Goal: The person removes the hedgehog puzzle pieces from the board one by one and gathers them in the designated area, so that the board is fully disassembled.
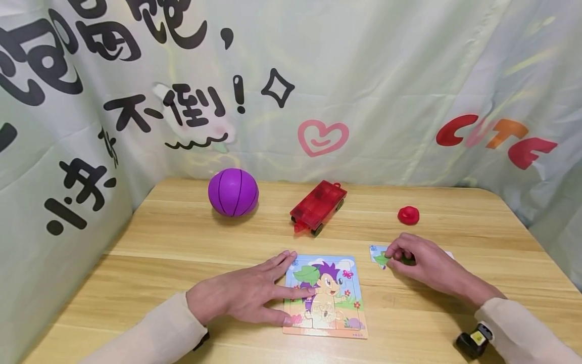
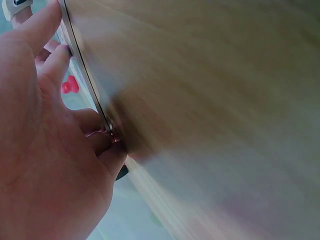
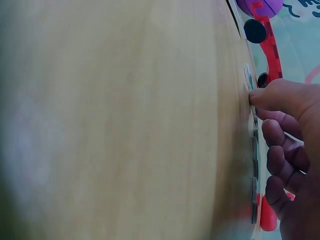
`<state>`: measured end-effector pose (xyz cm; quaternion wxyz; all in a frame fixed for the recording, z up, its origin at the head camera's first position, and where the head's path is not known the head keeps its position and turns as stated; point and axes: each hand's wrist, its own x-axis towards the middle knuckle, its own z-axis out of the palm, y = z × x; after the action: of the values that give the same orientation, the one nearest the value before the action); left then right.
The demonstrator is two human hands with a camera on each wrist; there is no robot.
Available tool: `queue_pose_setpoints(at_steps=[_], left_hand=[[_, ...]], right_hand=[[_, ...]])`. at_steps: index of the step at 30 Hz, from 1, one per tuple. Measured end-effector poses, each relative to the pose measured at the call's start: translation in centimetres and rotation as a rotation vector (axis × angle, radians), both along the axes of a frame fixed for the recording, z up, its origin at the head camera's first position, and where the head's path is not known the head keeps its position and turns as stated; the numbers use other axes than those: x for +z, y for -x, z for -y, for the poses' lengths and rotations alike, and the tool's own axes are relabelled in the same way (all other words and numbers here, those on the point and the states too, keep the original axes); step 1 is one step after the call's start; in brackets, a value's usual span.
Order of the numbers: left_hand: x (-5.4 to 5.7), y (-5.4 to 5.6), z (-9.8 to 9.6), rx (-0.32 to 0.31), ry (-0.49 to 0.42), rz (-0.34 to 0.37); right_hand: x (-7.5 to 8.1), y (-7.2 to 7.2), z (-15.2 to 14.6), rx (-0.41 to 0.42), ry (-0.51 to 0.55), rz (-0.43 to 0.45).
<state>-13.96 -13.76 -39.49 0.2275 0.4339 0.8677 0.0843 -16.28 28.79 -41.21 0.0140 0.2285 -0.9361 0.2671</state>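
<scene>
A nearly square jigsaw puzzle [image 1: 350, 313] with a purple-haired cartoon character lies flat on the table. Across its left side my left hand [image 1: 247, 290] rests with fingers spread, the fingertips over the picture and its left edge. To the right, my right hand [image 1: 423, 258] pinches a blue and green puzzle piece [image 1: 376, 250] between thumb and index finger, low over the table. In the right wrist view the piece's edge [image 3: 247, 74] shows just beyond the thumb, and the other fingers are curled. More flat puzzle pieces [image 3: 254, 200] lie beneath that hand, mostly hidden in the head view.
Behind the puzzle stand a purple ball [image 1: 233, 192] and a red toy wagon [image 1: 318, 205] with black wheels. A small red object [image 1: 408, 215] sits beyond my right hand. Printed curtain cloth [image 1: 386, 91] hangs around the wooden table [image 1: 159, 237].
</scene>
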Motion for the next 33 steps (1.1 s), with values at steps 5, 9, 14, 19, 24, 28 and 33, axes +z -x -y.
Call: queue_pose_setpoints(at_steps=[5, 9, 14, 19, 24, 28, 33], left_hand=[[0.1, 0.0, 0.0, 0.000, 0.001, -0.001], [0.1, 0.0, 0.0, -0.001, 0.002, -0.002], [0.1, -0.1, 0.0, 0.002, 0.005, -0.001], [0.2, 0.0, -0.1, 0.006, 0.000, 0.012], [0.3, 0.1, -0.2, 0.008, -0.002, 0.022], [0.4, 0.1, -0.3, 0.011, 0.002, 0.024], [0.4, 0.0, -0.5, -0.007, 0.005, -0.014]], right_hand=[[0.2, -0.1, 0.1, -0.028, 0.020, 0.015], [0.5, -0.4, 0.8, -0.008, 0.053, -0.013], [1.0, -1.1, 2.6, 0.047, 0.077, 0.009], [1.2, -1.9, 4.5, 0.102, 0.081, 0.120], [0.9, -2.4, 6.1, 0.163, 0.055, 0.158], [0.7, -2.5, 6.7, 0.170, 0.020, 0.171], [0.6, -2.3, 7.1, 0.175, 0.009, 0.207]])
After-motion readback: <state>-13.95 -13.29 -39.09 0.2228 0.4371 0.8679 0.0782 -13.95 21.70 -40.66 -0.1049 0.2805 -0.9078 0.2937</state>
